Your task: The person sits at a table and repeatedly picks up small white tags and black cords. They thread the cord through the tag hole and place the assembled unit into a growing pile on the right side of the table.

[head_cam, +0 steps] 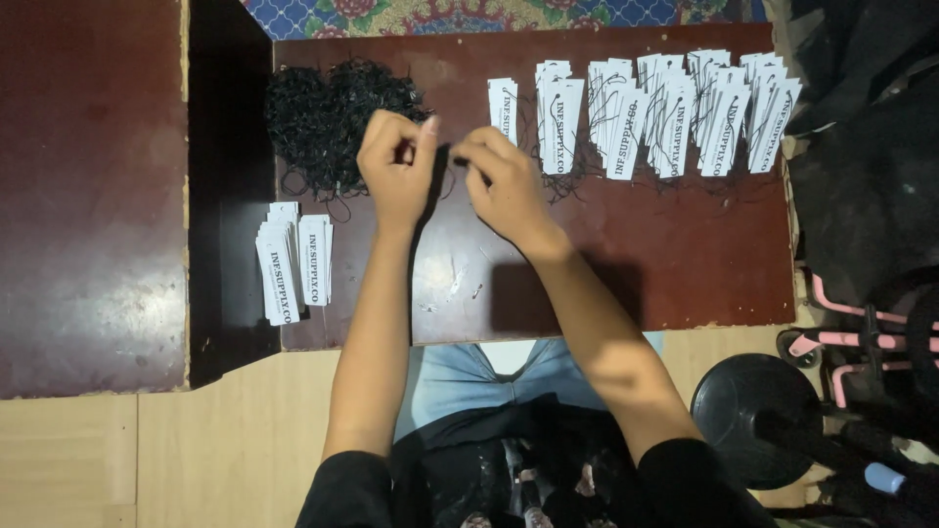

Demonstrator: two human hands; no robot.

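Observation:
My left hand (396,166) and my right hand (499,181) meet over the middle of a dark brown low table (665,264). Both pinch a thin black string (445,161) stretched between their fingertips. A tangled heap of black strings (323,112) lies just left of my left hand. A single white paper tag (503,108) rests right behind my right hand. Rows of white tags with strings attached (675,112) spread along the table's far right. Two small stacks of plain white tags (293,259) sit at the near left corner.
A larger dark red table (88,196) adjoins on the left. A black round object (753,411) and pink tubing (851,328) stand at the right on the pale floor (196,450). Dark cloth (861,166) lies beyond the table's right edge. A small metal pin (476,290) lies near the front.

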